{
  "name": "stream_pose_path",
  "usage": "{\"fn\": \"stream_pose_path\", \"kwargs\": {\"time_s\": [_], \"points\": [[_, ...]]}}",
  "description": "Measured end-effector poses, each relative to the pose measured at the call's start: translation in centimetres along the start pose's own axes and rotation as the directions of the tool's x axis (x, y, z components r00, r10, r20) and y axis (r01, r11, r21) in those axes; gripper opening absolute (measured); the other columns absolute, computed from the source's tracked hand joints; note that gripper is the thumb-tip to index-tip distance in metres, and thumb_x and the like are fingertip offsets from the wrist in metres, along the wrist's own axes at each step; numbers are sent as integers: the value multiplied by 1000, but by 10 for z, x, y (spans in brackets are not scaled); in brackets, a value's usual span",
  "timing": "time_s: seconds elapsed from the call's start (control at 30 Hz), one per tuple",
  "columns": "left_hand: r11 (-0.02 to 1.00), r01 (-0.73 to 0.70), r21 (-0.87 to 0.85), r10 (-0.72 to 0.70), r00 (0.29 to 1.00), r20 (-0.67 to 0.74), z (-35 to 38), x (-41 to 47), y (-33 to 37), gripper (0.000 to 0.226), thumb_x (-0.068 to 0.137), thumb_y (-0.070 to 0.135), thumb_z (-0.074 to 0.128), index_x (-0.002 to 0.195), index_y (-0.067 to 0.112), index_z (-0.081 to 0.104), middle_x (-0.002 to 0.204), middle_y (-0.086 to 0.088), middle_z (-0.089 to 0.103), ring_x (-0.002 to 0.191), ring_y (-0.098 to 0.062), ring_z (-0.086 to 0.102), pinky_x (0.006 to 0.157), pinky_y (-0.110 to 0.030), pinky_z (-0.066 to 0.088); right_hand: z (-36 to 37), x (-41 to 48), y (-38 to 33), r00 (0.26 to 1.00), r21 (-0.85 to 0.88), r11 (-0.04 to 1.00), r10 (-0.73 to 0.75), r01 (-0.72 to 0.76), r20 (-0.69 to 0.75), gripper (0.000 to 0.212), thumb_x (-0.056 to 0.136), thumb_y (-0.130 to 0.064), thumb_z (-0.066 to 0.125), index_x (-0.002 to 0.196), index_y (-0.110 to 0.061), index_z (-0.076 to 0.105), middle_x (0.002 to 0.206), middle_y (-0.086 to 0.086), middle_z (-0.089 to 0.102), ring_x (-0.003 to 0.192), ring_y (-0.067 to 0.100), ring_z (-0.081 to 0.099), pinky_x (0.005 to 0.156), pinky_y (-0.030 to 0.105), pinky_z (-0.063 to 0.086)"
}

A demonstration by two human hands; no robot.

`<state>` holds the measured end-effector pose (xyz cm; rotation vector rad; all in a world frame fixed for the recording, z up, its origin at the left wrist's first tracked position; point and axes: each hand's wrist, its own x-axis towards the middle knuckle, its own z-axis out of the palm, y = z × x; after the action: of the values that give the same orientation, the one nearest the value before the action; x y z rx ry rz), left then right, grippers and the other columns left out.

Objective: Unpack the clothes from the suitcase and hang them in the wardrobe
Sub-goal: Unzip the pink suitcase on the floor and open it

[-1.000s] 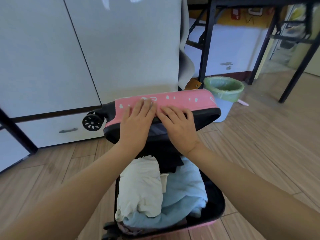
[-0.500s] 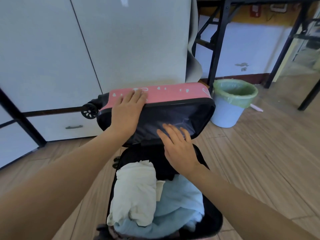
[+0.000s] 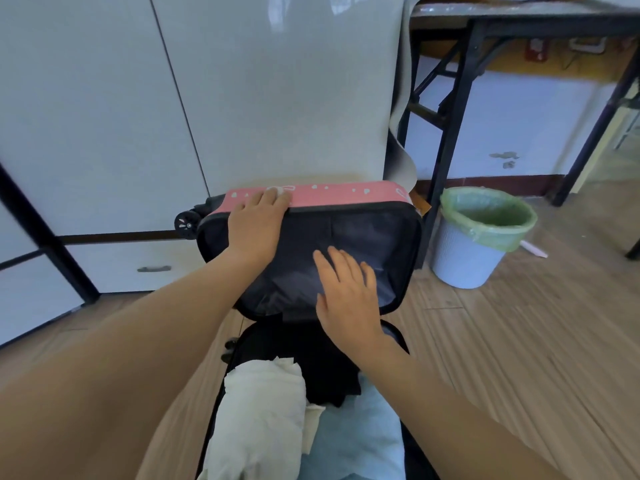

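While the pink suitcase (image 3: 394, 334) lies open on the floor (image 3: 502, 341) at 6 o'clock, its lid (image 3: 374, 237) is lifted up in the middle, right in front of the white wardrobe (image 3: 277, 98) at 12 o'clock. The left hand (image 3: 258, 223) holds the lid's top rim, with its fingers bent over onto the pink side. The right hand (image 3: 346, 289) lies flat on the dark lining of the lid, fingers straight and spread, gripping nothing. Inside the suitcase lie a white cloth (image 3: 263, 410), a light blue cloth (image 3: 353, 441) at its 3 o'clock and a black cloth (image 3: 325, 368) at its 1 o'clock. A bin (image 3: 464, 258) with a green bag stands at 3 o'clock.
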<state>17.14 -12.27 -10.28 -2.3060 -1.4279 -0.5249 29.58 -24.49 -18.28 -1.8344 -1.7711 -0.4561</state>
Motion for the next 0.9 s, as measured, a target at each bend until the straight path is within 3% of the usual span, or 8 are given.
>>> {"fn": "stream_pose_path", "kwargs": {"time_s": [0.2, 0.33, 0.4, 0.73, 0.9], "points": [[999, -48, -12, 49, 996, 81, 19, 52, -16, 58, 86, 0, 54, 139, 17, 39, 135, -7, 50, 123, -31, 46, 94, -43, 38, 29, 5, 3, 992, -77, 991, 115, -110, 56, 70, 55, -17, 84, 121, -15, 62, 124, 9, 61, 112, 25, 61, 90, 48, 50], [997, -63, 43, 57, 990, 125, 27, 81, -19, 56, 77, -9, 57, 128, 9, 39, 107, -11, 61, 99, -33, 57, 71, -37, 36, 40, 8, 4, 979, -144, 974, 186, -173, 81, 70, 53, -18, 86, 119, -15, 63, 122, 8, 62, 109, 24, 62, 89, 48, 51], [996, -76, 42, 70, 988, 138, 33, 94, -22, 57, 76, -12, 55, 127, 6, 36, 100, -12, 62, 92, -32, 58, 66, -35, 33, 45, 8, 3, 973, -186, 964, 210, -190, 95, 69, 52, -21, 86, 118, -16, 64, 120, 8, 63, 108, 24, 62, 89, 47, 51], [982, -163, -92, 175, 975, 140, 68, 137, -37, 40, 80, -9, 52, 114, 10, 43, 97, -13, 61, 89, -35, 60, 61, -34, 34, 64, 40, -22, 966, -298, 931, 244, -209, 85, 71, 50, -29, 88, 116, -16, 65, 118, 8, 64, 108, 25, 63, 86, 48, 52], [975, -212, -57, 218, 968, 123, 76, 144, -38, 38, 81, -9, 51, 114, 9, 43, 98, -12, 60, 89, -33, 60, 60, -34, 33, 71, 45, -25, 962, -313, 922, 263, -229, 72, 73, 48, -29, 89, 116, -16, 66, 118, 9, 64, 108, 26, 63, 85, 50, 53]]}}
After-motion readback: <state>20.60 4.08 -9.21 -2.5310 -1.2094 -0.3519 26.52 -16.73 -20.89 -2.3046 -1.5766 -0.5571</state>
